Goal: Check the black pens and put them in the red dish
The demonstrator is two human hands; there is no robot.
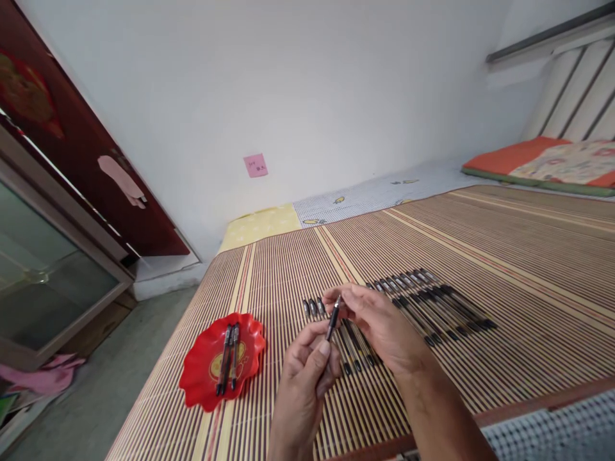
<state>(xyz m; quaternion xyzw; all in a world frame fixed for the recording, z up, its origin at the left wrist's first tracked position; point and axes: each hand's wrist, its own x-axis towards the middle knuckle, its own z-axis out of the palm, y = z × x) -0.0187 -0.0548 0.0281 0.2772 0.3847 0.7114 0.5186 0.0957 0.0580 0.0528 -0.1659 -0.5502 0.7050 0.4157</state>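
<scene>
My left hand (310, 368) pinches a pen (332, 321) with a black grip, its silver tip pointing up and away. Close around that tip is my right hand (368, 317), thumb and fingers drawn together; whether anything small is between them is hidden. Below both hands, several slim pens (353, 346) lie side by side on the striped mat (278, 275), partly covered by my hands. More uncapped-looking pens (446, 310) lie in a slanted row to the right. Short dark pieces that look like pen caps (313, 307) are lined up beyond the pens, continuing rightward (403, 280).
A red scalloped plate (195, 378) on the left holds several pens (229, 355). The mat covers a bed against a white wall bearing a pink note (255, 166). Folded orange bedding (509, 157) sits at the far right. A glass-fronted cabinet (57, 275) stands left.
</scene>
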